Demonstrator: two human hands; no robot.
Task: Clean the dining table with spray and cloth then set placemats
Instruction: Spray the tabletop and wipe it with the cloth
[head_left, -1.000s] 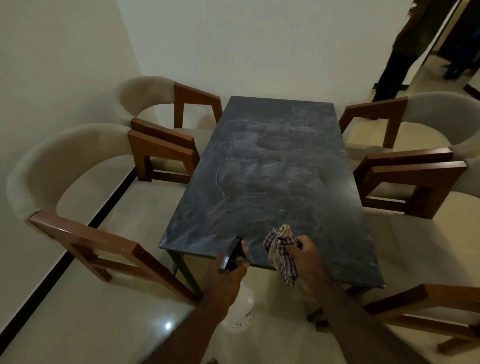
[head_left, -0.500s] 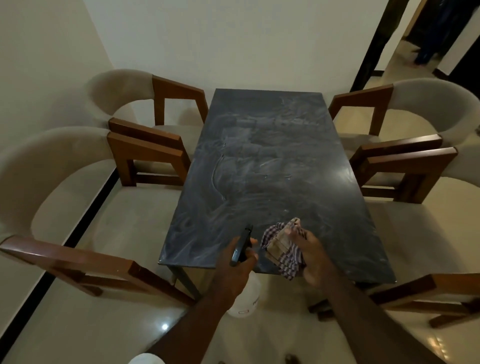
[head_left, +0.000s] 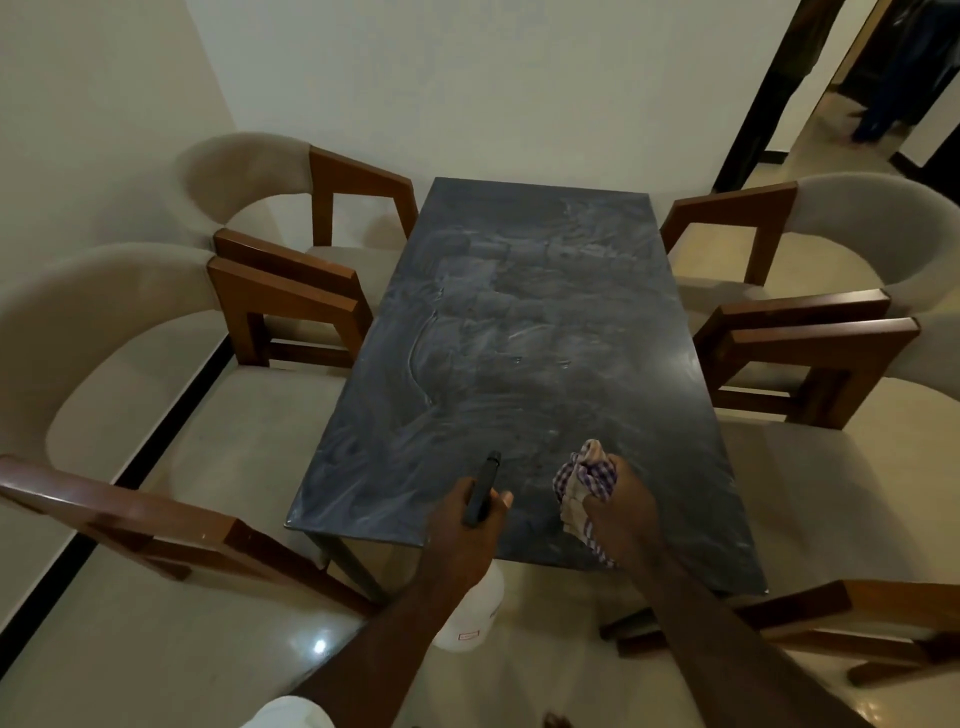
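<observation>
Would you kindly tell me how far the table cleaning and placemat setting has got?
Seemingly done: a first pass, since the tabletop shows pale smears. In hand: the left hand grips the spray bottle, nozzle aimed over the tabletop, and the right hand holds the checked cloth. Left: wiping off the streaks and laying placemats, none visible.
</observation>
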